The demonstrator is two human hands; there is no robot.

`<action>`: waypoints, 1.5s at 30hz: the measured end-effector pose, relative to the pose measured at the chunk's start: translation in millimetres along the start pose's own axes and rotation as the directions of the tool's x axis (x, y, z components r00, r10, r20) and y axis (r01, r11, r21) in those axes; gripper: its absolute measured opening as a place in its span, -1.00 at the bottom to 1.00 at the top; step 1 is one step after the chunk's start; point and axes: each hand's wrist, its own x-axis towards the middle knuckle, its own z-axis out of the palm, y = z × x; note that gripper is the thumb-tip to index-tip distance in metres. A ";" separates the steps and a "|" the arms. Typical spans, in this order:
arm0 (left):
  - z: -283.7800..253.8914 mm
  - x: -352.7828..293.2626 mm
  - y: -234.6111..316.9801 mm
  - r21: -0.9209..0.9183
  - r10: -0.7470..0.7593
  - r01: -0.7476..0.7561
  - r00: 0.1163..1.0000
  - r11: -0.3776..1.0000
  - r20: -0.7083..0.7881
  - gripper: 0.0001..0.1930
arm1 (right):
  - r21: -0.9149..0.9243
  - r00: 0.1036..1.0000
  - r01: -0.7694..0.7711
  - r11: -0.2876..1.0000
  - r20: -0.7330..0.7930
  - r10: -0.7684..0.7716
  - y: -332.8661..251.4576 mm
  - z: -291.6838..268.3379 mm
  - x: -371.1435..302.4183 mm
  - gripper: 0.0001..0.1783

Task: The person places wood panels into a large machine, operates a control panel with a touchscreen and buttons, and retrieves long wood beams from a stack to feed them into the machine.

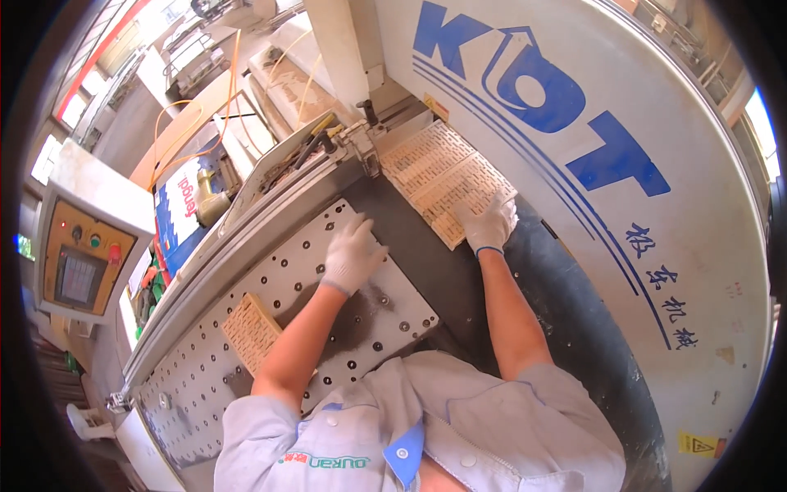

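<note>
My right hand (490, 223), in a white work glove, grips the near right corner of a slotted wooden panel (449, 170). Light in colour and covered with rows of short slots, this panel lies against the large white machine housing; it looks like two pieces side by side. My left hand (354, 255), also gloved, holds nothing. Its fingers are apart over a pale metal plate dotted with dark round holes (270, 275). Beside my left forearm, a smaller slotted wooden block (251, 332) rests on that plate, partly hidden by the arm.
The white housing (566, 123) with blue lettering rises along the right. A metal rail (234, 238) with a clamp-like fitting (361, 146) borders the plate. At left stands a control panel (80, 262) with screen and buttons. Beyond the rail are a blue box (176, 221) and orange hoses (234, 74).
</note>
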 end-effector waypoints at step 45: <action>90.4 99.7 93.8 0.045 0.476 -0.501 0.844 0.864 0.249 0.02 | 0.066 0.921 -0.129 0.989 -0.363 0.144 88.8 -47.2 -92.5 -0.18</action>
